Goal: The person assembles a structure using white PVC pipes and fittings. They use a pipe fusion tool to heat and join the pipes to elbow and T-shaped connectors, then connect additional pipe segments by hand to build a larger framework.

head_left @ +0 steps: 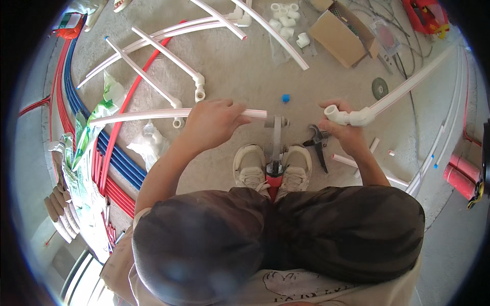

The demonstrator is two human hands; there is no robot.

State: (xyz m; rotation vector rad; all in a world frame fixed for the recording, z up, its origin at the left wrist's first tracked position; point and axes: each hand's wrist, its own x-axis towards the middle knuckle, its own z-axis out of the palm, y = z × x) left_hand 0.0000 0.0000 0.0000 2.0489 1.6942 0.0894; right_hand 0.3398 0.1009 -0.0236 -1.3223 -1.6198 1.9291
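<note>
My left hand (213, 125) is closed round a white plastic pipe (148, 115) with a thin red stripe, which lies roughly level and reaches far to the left. The pipe's right end is beside the metal head of a pipe welding tool (277, 136); I cannot tell whether they touch. That tool stands upright between my shoes, its red body (274, 181) partly hidden by my legs. In my right hand (349, 133) is a white elbow fitting (352, 117), its open mouth facing left. A long white pipe (408, 84) runs from the fitting to the upper right.
Black-handled pipe cutters (317, 145) lie beside my right shoe. Ahead are a small blue cap (286, 98), a cutting disc (380, 88), a cardboard box (339, 35) and a bag of white fittings (284, 23). Red and blue pipes (120, 162) run along the left.
</note>
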